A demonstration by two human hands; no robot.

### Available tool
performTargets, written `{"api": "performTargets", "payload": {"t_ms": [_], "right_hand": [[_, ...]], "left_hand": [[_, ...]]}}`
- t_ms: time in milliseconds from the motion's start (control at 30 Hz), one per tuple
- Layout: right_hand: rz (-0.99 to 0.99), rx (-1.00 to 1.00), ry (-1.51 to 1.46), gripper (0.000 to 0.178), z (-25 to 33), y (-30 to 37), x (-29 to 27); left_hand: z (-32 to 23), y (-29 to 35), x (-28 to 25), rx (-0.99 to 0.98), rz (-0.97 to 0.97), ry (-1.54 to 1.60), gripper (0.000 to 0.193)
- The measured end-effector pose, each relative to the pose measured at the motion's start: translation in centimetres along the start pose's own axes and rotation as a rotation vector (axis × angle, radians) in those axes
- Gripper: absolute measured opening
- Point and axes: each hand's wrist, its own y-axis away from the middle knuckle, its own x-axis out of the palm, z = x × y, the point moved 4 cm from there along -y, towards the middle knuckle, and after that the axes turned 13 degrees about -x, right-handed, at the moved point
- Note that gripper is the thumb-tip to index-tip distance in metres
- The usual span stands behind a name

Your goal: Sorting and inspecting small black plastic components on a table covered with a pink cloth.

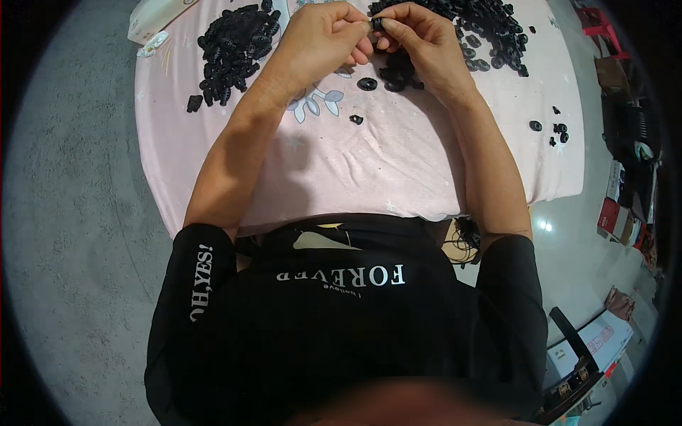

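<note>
Both my hands meet over the far middle of the pink cloth. A small black part (377,24) sits between their fingertips. My left hand (332,35) pinches it from the left, closed at thumb and forefinger. My right hand (424,42) pinches it from the right, also closed. Just below the hands lies a small heap of black parts (399,74), and beside it a black oval ring (366,84). One more small black piece (356,119) rests nearer to me. The exact kind of these parts is too small to tell.
A large pile of black pieces (238,46) lies left of my arms, another pile (497,32) at the far right. A few loose black rings (536,126) sit near the right edge. A white box (158,18) stands at the far left corner. Boxes (612,220) line the floor at right.
</note>
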Motion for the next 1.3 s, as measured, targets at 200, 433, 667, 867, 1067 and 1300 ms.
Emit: {"api": "performTargets", "payload": {"t_ms": [200, 433, 667, 867, 1067, 1300], "right_hand": [[0.103, -0.320, -0.120, 0.007, -0.2, -0.3, 0.3], [-0.048, -0.264, 0.290, 0.007, 1.2, 0.8, 1.2], [-0.163, -0.235, 0.207, 0.008, 0.4, 1.2, 1.5], [-0.108, -0.071, 0.029, 0.011, 0.7, 0.8, 1.3], [-0.074, -0.083, -0.076, 0.011, 0.3, 0.5, 1.1], [-0.069, -0.096, -0.089, 0.011, 0.4, 0.5, 1.2]], "left_hand": [[-0.8, 0.7, 0.4, 0.141, -0.147, -0.141, 0.016], [-1.5, 1.9, 0.5, 0.261, -0.267, -0.236, 0.016], [-2.3, 1.9, 0.1, 0.132, -0.160, -0.167, 0.015], [-1.6, 1.5, -0.5, 0.066, 0.015, 0.001, 0.014], [-2.0, 1.7, -0.6, 0.039, -0.037, -0.076, 0.016], [-2.0, 1.8, -0.4, 0.099, -0.034, -0.097, 0.017]]}}
